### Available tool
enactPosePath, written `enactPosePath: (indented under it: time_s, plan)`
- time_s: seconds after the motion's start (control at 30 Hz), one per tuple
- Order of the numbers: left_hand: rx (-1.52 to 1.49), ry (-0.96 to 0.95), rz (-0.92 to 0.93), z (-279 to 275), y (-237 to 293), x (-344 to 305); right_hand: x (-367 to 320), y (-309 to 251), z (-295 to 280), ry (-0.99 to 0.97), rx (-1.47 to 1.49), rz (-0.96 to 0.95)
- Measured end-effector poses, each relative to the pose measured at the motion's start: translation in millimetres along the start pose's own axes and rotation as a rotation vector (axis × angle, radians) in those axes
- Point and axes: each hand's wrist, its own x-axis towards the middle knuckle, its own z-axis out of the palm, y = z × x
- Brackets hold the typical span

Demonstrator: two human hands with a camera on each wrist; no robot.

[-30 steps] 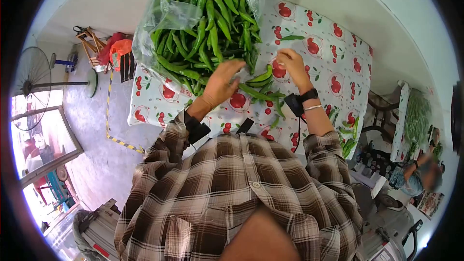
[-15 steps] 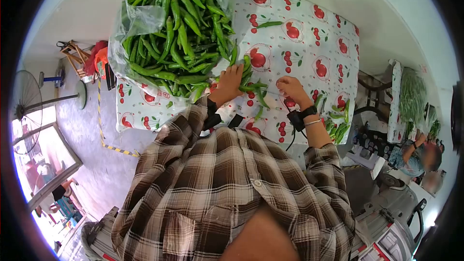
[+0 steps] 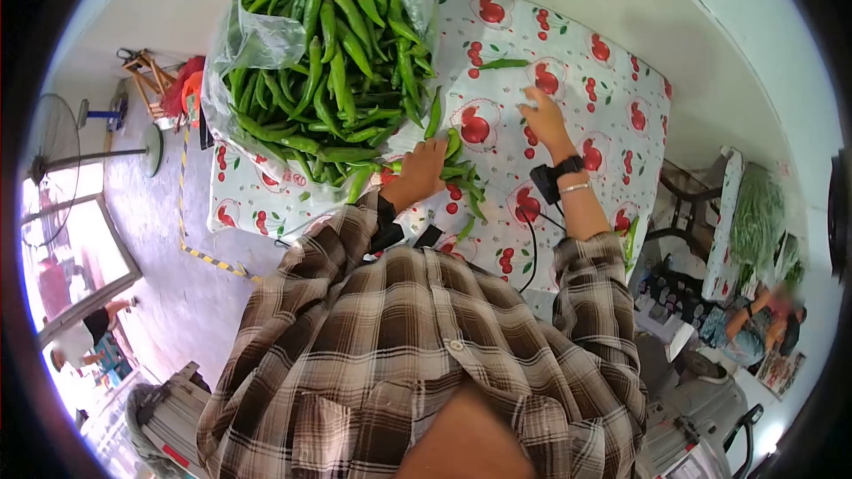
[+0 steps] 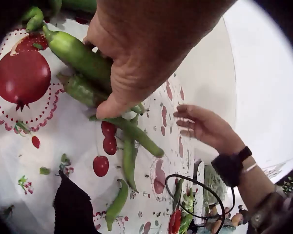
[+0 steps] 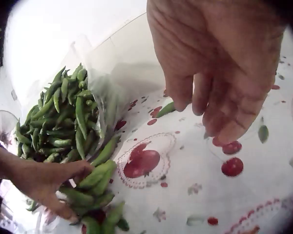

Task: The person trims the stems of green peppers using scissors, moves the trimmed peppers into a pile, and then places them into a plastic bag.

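My left hand (image 3: 419, 176) holds green chili peppers (image 4: 83, 56) from a small loose pile (image 3: 463, 186), its thumb and fingers on either side of them in the left wrist view. Over the patterned tablecloth, my right hand (image 3: 548, 124) has its fingers loosely bent, with nothing between them in the right wrist view. A big clear plastic bag (image 3: 271, 40) full of green chili peppers (image 3: 342, 80) stands beyond my left hand. One pepper (image 3: 433, 113) lies against the bag's right side, and another (image 3: 503, 64) lies farther back, beyond my right hand.
The tablecloth (image 3: 497, 160) has a red fruit print. More peppers (image 3: 632, 239) lie at the table's right edge, partly behind my right arm. A cable (image 3: 533, 253) runs from the right wrist camera. A standing fan (image 3: 58, 160) is at left; people (image 3: 750, 328) are at right.
My left hand has moved from beside the bag's edge down to the loose peppers. My right hand drew back toward me, then reached forward again over the tablecloth. The head view has shifted.
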Motion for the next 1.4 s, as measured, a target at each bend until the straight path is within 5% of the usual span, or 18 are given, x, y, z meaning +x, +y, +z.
enactPosePath:
  time_s: [0.3,0.47,0.5,0.7,0.8,1.03,1.4]
  plan:
    - [-0.008,0.009,0.043,12.3,6.8,-7.0,84.9,0.1,44.3,0.051,-0.428,-0.176]
    - [-0.131,-0.021,0.051,18.0,0.3,-0.9,60.2,-16.7,31.4,-0.137,-0.494,0.065]
    - [-0.211,0.114,0.065,14.1,-1.7,-0.5,53.5,-11.8,27.3,-0.142,-0.494,0.077]
    - [-0.232,0.356,-0.053,-22.1,-2.8,23.0,-19.3,-11.0,-3.7,-0.293,-0.162,-0.047]
    - [-0.166,0.266,-0.114,-11.3,-8.7,40.8,-56.2,-21.7,1.0,-0.458,-0.102,-0.184]
    - [0.000,0.359,-0.158,-7.3,5.0,40.2,-110.3,-38.7,50.0,-0.572,-0.456,-0.514]
    - [-0.132,0.267,-0.044,-2.2,4.1,-1.1,-100.8,-20.2,47.5,-0.538,-0.424,-0.530]
